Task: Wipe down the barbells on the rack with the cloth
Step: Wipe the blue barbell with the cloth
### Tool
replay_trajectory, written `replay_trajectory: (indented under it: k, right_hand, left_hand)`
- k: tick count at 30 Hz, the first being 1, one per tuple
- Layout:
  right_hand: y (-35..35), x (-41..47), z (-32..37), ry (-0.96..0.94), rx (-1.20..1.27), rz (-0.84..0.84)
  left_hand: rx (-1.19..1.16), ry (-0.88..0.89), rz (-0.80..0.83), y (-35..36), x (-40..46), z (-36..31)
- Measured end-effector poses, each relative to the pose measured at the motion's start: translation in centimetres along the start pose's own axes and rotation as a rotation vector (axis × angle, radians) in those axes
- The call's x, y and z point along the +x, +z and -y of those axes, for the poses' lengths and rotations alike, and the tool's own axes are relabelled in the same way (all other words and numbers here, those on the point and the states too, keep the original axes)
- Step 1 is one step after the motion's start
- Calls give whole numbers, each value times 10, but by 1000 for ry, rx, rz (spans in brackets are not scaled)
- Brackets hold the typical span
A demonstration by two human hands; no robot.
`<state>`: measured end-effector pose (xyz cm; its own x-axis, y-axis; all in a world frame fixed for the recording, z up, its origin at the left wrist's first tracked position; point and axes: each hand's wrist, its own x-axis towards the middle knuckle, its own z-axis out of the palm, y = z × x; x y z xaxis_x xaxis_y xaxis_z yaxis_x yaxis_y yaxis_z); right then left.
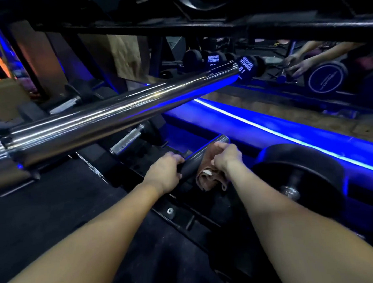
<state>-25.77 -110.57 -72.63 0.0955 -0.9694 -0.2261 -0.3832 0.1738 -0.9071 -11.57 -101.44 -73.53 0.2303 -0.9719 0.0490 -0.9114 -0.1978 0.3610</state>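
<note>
A low dark barbell sleeve (200,156) lies on the bottom of the rack, pointing away from me. My left hand (164,172) grips its near end from the left. My right hand (225,155) presses a brown cloth (208,180) around the sleeve a little farther along, and the cloth's loose end hangs down below the bar. A thick chrome barbell sleeve (116,116) crosses the view above and to the left, resting on an upper rack level.
A black dumbbell (298,175) sits close on the right. A blue light strip (288,134) runs along the base of a mirror, which reflects my hands (295,63) and dumbbells. A knurled dumbbell handle (127,139) lies beyond my left hand. Black rack beams (197,27) run overhead.
</note>
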Motion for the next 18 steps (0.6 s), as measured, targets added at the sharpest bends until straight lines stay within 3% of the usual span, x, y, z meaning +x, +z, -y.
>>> replay_trajectory:
  k: [8, 18]
  right_hand:
    - [40, -76, -6, -102, -234, 162]
    - [80, -165, -7, -250, -422, 361]
  left_hand:
    - [-64, -97, -42, -21, -66, 24]
    - [140, -280, -126, -50, -167, 67]
